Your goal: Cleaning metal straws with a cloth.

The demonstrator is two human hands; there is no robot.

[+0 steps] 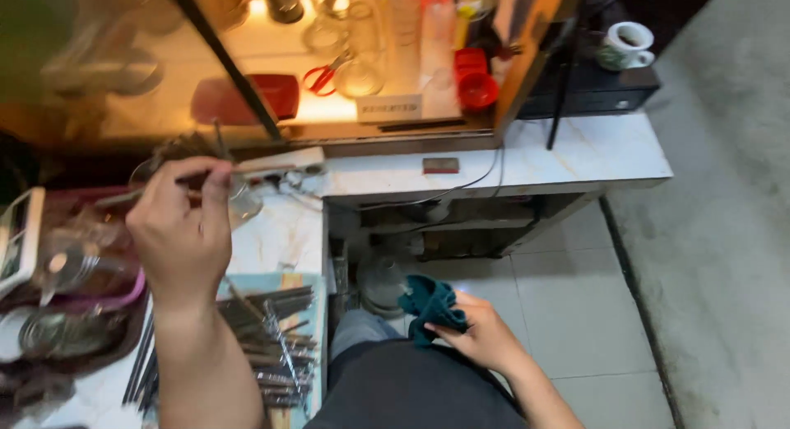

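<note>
Warm yellow light glows from inside the glass-fronted wooden cabinet, overexposed near its top; the glass carries hazy reflections at left. Grey tiled floor evenly, dimly lit. Left third soft, motion-blurred. Upper-left corner dark. Slight wide-angle bending at edges.

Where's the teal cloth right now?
The teal cloth is bunched in the right hand, low and centre in the head view, over the person's lap, right of the metal sticks.
</note>
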